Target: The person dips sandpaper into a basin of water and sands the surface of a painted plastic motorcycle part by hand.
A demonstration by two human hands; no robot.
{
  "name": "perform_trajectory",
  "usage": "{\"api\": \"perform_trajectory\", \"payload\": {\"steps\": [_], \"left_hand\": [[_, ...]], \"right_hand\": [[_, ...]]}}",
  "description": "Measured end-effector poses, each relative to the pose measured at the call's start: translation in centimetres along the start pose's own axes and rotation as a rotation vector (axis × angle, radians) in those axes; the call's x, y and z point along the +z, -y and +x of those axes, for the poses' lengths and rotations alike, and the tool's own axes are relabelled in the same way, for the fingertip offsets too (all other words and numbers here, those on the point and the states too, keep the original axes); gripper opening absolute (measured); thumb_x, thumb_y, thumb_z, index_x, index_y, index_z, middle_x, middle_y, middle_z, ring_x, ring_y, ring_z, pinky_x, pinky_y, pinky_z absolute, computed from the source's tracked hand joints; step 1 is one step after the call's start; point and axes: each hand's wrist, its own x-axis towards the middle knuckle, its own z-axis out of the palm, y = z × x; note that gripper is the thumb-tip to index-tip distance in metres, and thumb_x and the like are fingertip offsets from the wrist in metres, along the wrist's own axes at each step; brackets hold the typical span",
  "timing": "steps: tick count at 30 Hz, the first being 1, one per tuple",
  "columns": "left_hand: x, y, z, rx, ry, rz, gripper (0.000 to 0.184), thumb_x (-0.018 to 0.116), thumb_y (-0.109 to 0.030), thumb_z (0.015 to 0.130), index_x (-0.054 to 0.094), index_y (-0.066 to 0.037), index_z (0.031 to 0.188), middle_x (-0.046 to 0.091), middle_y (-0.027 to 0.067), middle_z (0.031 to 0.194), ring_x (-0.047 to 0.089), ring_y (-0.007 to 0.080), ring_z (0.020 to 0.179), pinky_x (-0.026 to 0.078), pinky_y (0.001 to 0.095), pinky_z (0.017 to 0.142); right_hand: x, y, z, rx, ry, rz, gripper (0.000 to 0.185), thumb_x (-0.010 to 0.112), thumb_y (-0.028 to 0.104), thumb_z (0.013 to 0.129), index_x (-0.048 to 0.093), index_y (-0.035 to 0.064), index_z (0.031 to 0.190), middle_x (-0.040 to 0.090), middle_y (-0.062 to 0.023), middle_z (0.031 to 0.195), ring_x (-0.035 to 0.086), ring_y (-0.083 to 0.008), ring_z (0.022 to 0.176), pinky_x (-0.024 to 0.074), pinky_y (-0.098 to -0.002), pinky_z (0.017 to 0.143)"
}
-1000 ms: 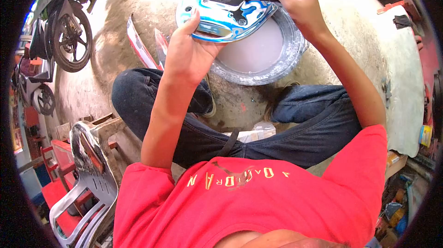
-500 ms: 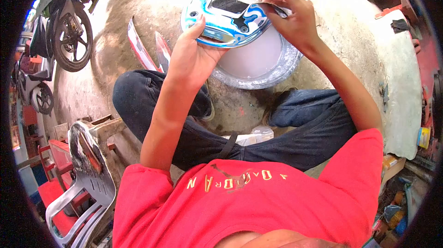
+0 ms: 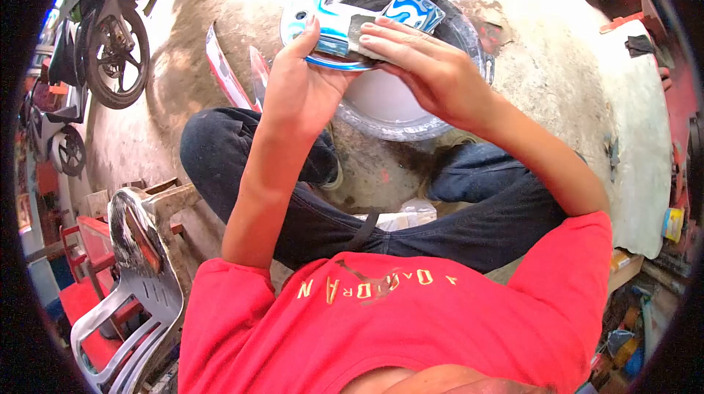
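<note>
My left hand [image 3: 304, 90] grips the left end of a glossy blue-and-white patterned panel [image 3: 328, 14], its thumb on the upper face. My right hand [image 3: 425, 64] presses a dark grey sheet [image 3: 361, 36] flat on the middle of the panel, fingers stretched over it. Part of the panel's surface lies hidden under the sheet and fingers. Below the panel stands a round dark basin [image 3: 411, 130] holding cloudy whitish liquid.
Red and white panels [image 3: 224, 71] lie on the floor left of the basin. Motorcycles [image 3: 116, 53] stand at the upper left. A grey plastic chair [image 3: 150, 284] is at lower left, a pale board [image 3: 639, 145] at right.
My right hand has come down and left with the dark sheet, from above the panel's right end onto its middle. My left hand keeps its hold on the panel.
</note>
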Motion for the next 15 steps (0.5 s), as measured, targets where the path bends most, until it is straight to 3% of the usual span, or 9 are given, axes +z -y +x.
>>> {"api": "perform_trajectory", "payload": {"steps": [3, 4, 7, 8, 9, 11, 12, 13, 15], "left_hand": [[0.7, 0.1, -0.2, 0.045, -0.092, 0.077, 0.036, 0.039, -0.024, 0.107, 0.046, -0.004, 0.136, 0.059, 0.0161, 0.130, 0.060, 0.0284, 0.117, 0.049, 0.0476, 0.100], [0.9, 0.2, -0.4, 0.042, -0.117, 0.091, 0.036, 0.039, -0.025, 0.107, 0.046, -0.004, 0.135, 0.059, 0.0160, 0.130, 0.060, 0.0283, 0.117, 0.049, 0.0477, 0.100], [0.8, -0.1, 0.0, 0.043, -0.113, 0.092, 0.035, 0.039, -0.025, 0.107, 0.046, -0.004, 0.135, 0.060, 0.0156, 0.129, 0.060, 0.0282, 0.117, 0.049, 0.0480, 0.099], [-0.2, 0.0, 0.1, 0.034, -0.074, 0.069, 0.035, 0.039, -0.024, 0.107, 0.047, -0.004, 0.135, 0.060, 0.0153, 0.128, 0.060, 0.0282, 0.118, 0.049, 0.0483, 0.099], [-0.4, -0.1, 0.1, 0.021, -0.034, 0.051, 0.035, 0.040, -0.024, 0.107, 0.047, -0.004, 0.135, 0.060, 0.0150, 0.128, 0.060, 0.0282, 0.118, 0.049, 0.0486, 0.099], [0.0, 0.1, 0.2, 0.024, -0.068, 0.059, 0.035, 0.040, -0.024, 0.107, 0.047, -0.004, 0.134, 0.060, 0.0151, 0.128, 0.061, 0.0288, 0.116, 0.050, 0.0498, 0.099], [0.4, 0.2, 0.2, 0.033, -0.117, 0.076, 0.035, 0.040, -0.024, 0.107, 0.047, -0.003, 0.134, 0.060, 0.0154, 0.128, 0.061, 0.0290, 0.116, 0.050, 0.0501, 0.099], [0.6, 0.2, 0.0, 0.044, -0.166, 0.094, 0.035, 0.040, -0.024, 0.107, 0.047, -0.003, 0.134, 0.060, 0.0157, 0.128, 0.061, 0.0293, 0.116, 0.050, 0.0503, 0.098], [0.6, 0.1, 0.1, 0.043, -0.172, 0.090, 0.035, 0.040, -0.024, 0.107, 0.046, -0.003, 0.134, 0.060, 0.0158, 0.128, 0.060, 0.0294, 0.117, 0.049, 0.0514, 0.099]], "right_hand": [[-0.1, -4.6, -0.3, 0.168, -0.046, -0.060, 0.039, 0.063, 0.003, 0.092, 0.059, 0.0012, 0.131, 0.060, -0.0190, 0.132, 0.057, -0.0311, 0.126, 0.0466, -0.0373, 0.105], [-1.2, -4.9, -0.1, 0.565, 0.065, 0.071, 0.038, 0.057, 0.011, 0.092, 0.060, 0.0056, 0.130, 0.060, -0.0186, 0.132, 0.061, -0.0301, 0.121, 0.0518, -0.0396, 0.099], [1.5, -3.4, -0.9, 0.041, -0.080, -0.107, 0.041, 0.058, 0.009, 0.090, 0.059, 0.0045, 0.131, 0.060, -0.0191, 0.132, 0.060, -0.0299, 0.121, 0.0509, -0.0400, 0.101], [1.3, -0.6, -0.4, -0.046, -0.054, -0.080, 0.041, 0.056, 0.008, 0.091, 0.058, 0.0042, 0.132, 0.060, -0.0190, 0.133, 0.059, -0.0296, 0.123, 0.0493, -0.0401, 0.103], [1.0, 1.0, -0.1, -0.028, 0.000, -0.045, 0.043, 0.055, 0.007, 0.090, 0.057, 0.0050, 0.132, 0.059, -0.0188, 0.134, 0.058, -0.0293, 0.125, 0.0475, -0.0405, 0.105], [1.3, -2.9, -0.5, -0.048, -0.038, -0.088, 0.038, 0.054, 0.008, 0.093, 0.058, 0.0037, 0.130, 0.060, -0.0205, 0.132, 0.060, -0.0319, 0.121, 0.0495, -0.0411, 0.102], [0.9, -4.1, -0.2, 0.158, -0.063, 0.009, 0.034, 0.052, 0.012, 0.097, 0.058, 0.0022, 0.129, 0.061, -0.0223, 0.129, 0.062, -0.0352, 0.117, 0.0516, -0.0423, 0.098], [-0.1, -5.0, 0.1, 0.507, 0.003, 0.142, 0.034, 0.053, 0.013, 0.097, 0.057, -0.0013, 0.128, 0.061, -0.0250, 0.127, 0.063, -0.0376, 0.113, 0.0528, -0.0433, 0.094], [0.9, -4.4, -0.6, 0.418, -0.053, -0.023, 0.037, 0.056, 0.013, 0.095, 0.056, -0.0027, 0.129, 0.061, -0.0258, 0.127, 0.062, -0.0363, 0.115, 0.0519, -0.0427, 0.097]]}}
